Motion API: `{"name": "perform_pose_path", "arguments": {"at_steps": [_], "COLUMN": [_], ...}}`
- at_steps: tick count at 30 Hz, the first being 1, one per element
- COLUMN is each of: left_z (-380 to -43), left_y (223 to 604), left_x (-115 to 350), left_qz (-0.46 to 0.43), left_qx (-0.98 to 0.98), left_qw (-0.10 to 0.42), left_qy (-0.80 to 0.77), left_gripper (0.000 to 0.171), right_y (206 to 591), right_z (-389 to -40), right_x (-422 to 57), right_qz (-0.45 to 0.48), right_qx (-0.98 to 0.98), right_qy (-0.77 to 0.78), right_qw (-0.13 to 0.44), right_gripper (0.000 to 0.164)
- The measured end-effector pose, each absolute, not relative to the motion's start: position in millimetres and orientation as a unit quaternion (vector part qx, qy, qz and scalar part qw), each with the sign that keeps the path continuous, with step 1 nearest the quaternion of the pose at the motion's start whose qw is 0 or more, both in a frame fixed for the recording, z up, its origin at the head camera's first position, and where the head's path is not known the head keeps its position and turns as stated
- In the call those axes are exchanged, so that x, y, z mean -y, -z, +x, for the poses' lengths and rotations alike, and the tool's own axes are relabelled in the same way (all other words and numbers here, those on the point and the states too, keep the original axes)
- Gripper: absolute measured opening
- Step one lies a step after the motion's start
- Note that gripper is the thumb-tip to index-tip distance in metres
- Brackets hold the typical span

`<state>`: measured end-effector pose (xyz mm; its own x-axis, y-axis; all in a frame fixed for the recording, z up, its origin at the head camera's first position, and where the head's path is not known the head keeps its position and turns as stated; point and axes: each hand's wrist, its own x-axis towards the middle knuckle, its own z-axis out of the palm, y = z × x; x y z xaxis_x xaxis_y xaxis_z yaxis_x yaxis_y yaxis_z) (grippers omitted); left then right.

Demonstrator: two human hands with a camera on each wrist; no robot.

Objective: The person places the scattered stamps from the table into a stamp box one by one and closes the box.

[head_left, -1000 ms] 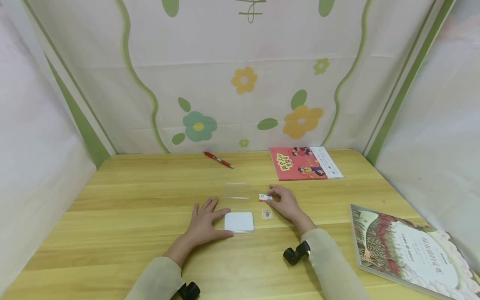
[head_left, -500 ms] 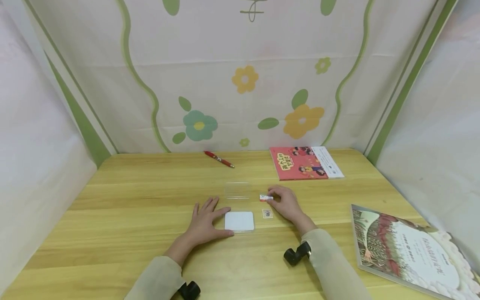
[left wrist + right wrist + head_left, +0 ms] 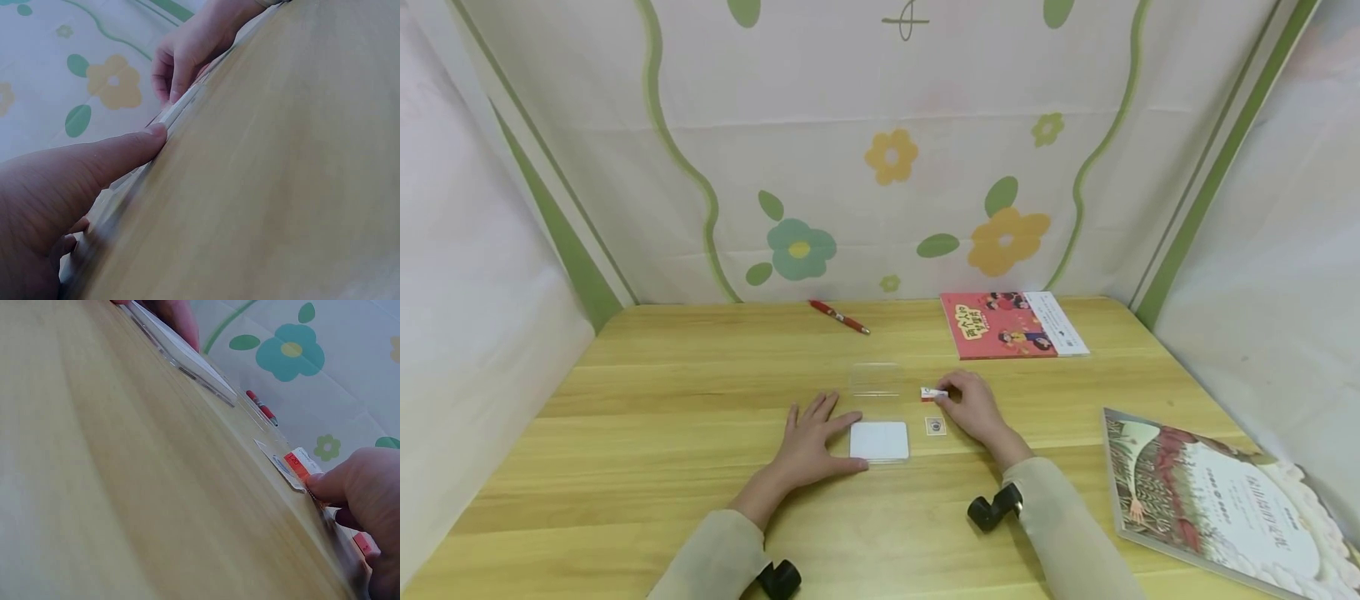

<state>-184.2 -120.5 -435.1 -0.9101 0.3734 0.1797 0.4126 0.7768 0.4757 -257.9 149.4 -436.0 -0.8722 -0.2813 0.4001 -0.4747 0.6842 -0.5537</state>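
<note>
My left hand [image 3: 808,443] lies with its fingers spread on the table and holds a flat clear case with a white top [image 3: 879,441] by its left side, thumb on the near edge and forefinger on the far one. In the left wrist view the thumb [image 3: 134,150] presses along the case's edge. My right hand [image 3: 973,407] pinches a small white and red stamp [image 3: 302,464] at its right end between thumb and forefinger. A second small square stamp [image 3: 935,427] with a white border and dark picture lies flat just nearer to me, right of the case.
A clear plastic lid or sheet [image 3: 875,380] lies beyond the case. Farther back are a red pen [image 3: 839,317] and a red book [image 3: 1003,326]. A larger picture book [image 3: 1217,500] lies at the right. A floral curtain [image 3: 850,167] stands behind the table.
The stamp in my right hand has tilted, so less of its face shows in the head view. The left hand and the case stay in place.
</note>
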Motion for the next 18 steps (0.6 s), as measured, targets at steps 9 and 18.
{"name": "perform_pose_path", "arguments": {"at_steps": [9, 18], "left_z": [-184.6, -183.5], "left_y": [434.9, 433.7], "left_x": [121.2, 120.4], "left_qz": [-0.211, -0.210], "left_qx": [0.941, 0.941], "left_qw": [0.040, 0.035], "left_qy": [0.262, 0.262], "left_gripper": [0.074, 0.073], "right_y": [435.6, 433.6], "right_z": [-257.7, -257.2], "right_x": [-148.9, -150.4], "right_qz": [0.213, 0.213], "right_qx": [0.903, 0.905], "right_qy": [-0.345, -0.353], "right_qw": [0.141, 0.100], "right_gripper": [0.009, 0.024]}}
